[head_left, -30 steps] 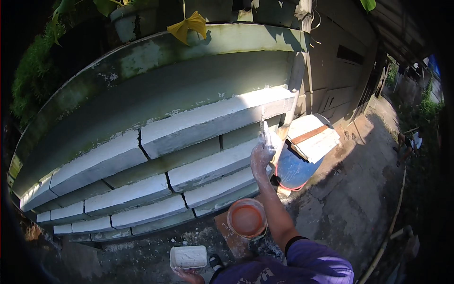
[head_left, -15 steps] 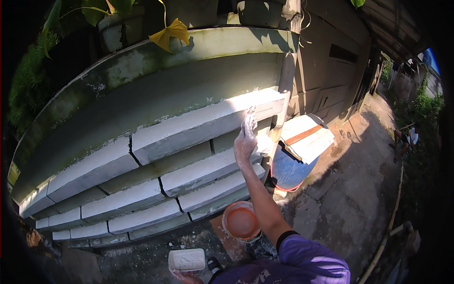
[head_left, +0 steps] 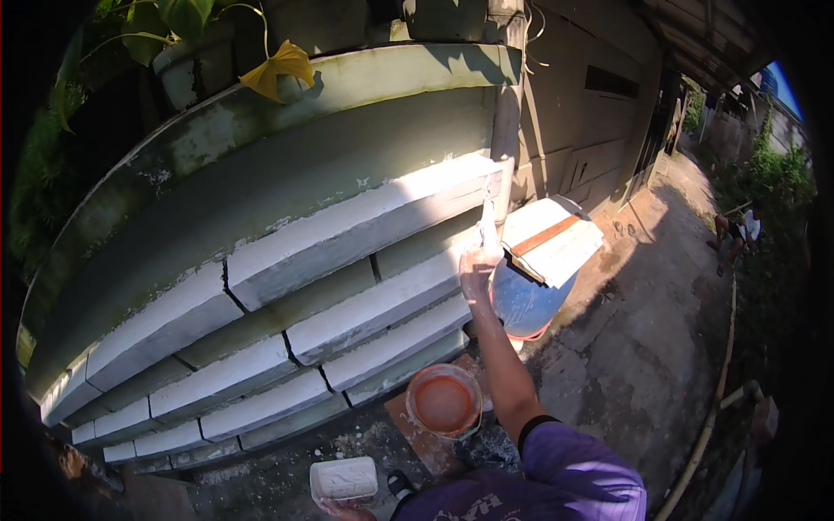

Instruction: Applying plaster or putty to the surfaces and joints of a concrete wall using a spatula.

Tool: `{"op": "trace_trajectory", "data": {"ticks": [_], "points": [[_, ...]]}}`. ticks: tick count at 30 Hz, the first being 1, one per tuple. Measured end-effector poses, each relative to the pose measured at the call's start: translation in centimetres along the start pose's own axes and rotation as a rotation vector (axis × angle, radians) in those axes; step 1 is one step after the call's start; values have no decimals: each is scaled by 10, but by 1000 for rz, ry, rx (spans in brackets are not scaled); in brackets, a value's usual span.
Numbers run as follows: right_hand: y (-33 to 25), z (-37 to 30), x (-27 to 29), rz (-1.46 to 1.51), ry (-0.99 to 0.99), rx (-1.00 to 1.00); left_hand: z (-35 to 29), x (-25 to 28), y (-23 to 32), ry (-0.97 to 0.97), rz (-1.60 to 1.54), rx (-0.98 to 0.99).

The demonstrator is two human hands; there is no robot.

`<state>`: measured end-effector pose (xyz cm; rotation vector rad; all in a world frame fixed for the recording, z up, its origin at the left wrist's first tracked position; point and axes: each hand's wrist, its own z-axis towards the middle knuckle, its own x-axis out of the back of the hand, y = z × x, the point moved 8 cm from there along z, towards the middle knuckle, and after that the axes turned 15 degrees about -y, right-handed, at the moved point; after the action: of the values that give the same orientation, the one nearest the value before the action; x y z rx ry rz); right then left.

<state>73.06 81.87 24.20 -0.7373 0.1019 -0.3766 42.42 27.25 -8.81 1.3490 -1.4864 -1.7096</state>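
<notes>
My right hand (head_left: 480,263), smeared with white, reaches to the right end of the wall's upper white ledge (head_left: 347,227). Its fingers are closed; a narrow white-coated shape extends up from them against the ledge's end, too blurred and bright to name. At the lower edge, my left hand (head_left: 346,512) grips the near side of a rectangular white tub (head_left: 323,491). White paste (head_left: 346,478) lies inside that tub. The stepped wall below carries more white-coated blocks (head_left: 369,308), parted by dark vertical gaps.
A round bucket (head_left: 476,401) with reddish contents stands on a brown board (head_left: 415,438). Right of the wall is a blue drum (head_left: 532,304) under a white panel (head_left: 560,247). Potted plants (head_left: 187,69) line the top. A person (head_left: 738,234) crouches far right beside the concrete path (head_left: 625,347).
My right hand has moved right and slightly down, away from the ledge's front face toward its end. The view has shifted a little; the tub stays in my left hand.
</notes>
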Motion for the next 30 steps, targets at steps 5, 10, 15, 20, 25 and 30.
{"op": "trace_trajectory", "data": {"ticks": [5,10,15,20,25,30], "points": [[-3,48,-22,-154,-68,90,-4,1,2,7,32,-12],[-65,-18,-84,216,-247,95,-5,2,3,13,55,-24],[-113,-89,-90,300,-445,334,-4,2,3,4,78,-34],[-14,-38,-27,46,-202,-158,-4,7,7,6,104,-53],[28,15,39,-73,68,-41,-7,9,6,21,137,-81],[41,21,47,-35,54,-151,-16,21,6,23,240,-171]]}}
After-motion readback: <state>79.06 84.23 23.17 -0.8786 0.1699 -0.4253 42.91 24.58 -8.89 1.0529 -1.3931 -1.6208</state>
